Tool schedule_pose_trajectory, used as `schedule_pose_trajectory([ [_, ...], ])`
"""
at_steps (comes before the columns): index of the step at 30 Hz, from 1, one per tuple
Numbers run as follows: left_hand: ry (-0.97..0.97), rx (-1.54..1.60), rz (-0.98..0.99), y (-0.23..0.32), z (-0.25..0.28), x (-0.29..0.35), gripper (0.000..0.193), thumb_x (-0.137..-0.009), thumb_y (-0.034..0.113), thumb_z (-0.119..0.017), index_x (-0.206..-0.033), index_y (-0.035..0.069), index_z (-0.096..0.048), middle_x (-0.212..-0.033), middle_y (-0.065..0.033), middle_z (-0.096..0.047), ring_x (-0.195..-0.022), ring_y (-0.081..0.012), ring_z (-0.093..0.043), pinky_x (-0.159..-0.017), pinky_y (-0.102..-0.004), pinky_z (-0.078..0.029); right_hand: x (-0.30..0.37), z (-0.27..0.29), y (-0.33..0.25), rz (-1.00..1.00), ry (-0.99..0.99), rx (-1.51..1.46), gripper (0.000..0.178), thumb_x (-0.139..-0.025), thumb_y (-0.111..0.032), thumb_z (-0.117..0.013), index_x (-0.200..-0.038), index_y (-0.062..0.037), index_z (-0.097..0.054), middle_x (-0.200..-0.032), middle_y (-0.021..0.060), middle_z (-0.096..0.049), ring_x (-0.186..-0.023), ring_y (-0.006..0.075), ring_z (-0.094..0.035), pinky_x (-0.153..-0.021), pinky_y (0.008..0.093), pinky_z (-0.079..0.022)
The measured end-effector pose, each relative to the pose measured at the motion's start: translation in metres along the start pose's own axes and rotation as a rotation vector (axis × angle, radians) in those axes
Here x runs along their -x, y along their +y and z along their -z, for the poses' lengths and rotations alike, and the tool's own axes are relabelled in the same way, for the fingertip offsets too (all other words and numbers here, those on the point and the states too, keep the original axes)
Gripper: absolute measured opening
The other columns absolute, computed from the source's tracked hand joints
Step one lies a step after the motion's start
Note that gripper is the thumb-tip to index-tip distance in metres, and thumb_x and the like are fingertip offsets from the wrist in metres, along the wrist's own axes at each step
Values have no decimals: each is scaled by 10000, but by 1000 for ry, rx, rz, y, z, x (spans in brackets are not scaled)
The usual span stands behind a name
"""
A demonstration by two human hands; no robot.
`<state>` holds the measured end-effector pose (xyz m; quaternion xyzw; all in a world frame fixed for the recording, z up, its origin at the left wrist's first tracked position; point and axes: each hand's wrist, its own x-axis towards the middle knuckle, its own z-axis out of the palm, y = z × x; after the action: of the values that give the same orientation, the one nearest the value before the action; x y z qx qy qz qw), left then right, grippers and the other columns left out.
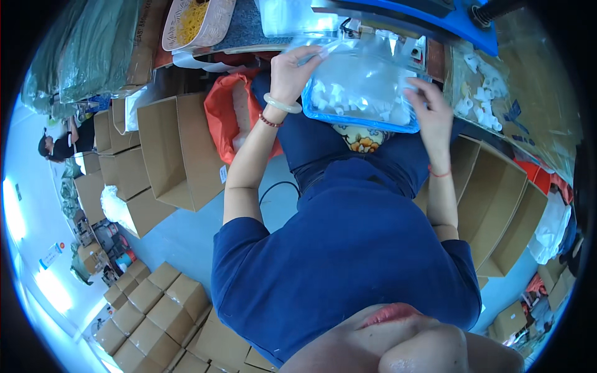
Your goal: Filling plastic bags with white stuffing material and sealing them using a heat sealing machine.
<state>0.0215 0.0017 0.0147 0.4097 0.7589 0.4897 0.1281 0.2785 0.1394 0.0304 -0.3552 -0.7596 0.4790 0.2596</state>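
Well, L hand (298,67) pinches clear, filmy plastic bag (364,71); R hand (432,105) curved, can't tell grip.

Fittings (336,98) lie in the tray (367,124), with cartons (163,149) to its left and right.

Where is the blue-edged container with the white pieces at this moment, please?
In the head view, the blue-edged container is right of centre near the top, roughly between the left hand and the right hand.

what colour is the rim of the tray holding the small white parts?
The tray's rim is bright blue, seen best in the head view.
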Motion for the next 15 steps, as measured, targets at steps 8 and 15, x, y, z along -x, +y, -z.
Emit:
schedule_pose_trajectory([
  [8, -256, 314, 128, 52, -11, 17, 219, -846, 150, -759, -1011, 7, -740, -896, -66, -740, -806, -82, -654, -746, -221, -512, -31, -2, -65, 501, 52, 16, 223, -835, -84, -735, -1050, -35, -702, -1072, 89, -701, -967, 210, -658, -852, 305, -503],
  [15, -777, 632, 425, 37, -22, -1, 254, -911, 155, -688, -1067, -45, -698, -941, -117, -730, -870, -175, -700, -821, -272, -560, -57, 16, -44, 263, -461, 246, 281, -892, -258, -669, -1086, -55, -666, -1046, 110, -684, -931, 260, -655, -797, 329, -505],
])
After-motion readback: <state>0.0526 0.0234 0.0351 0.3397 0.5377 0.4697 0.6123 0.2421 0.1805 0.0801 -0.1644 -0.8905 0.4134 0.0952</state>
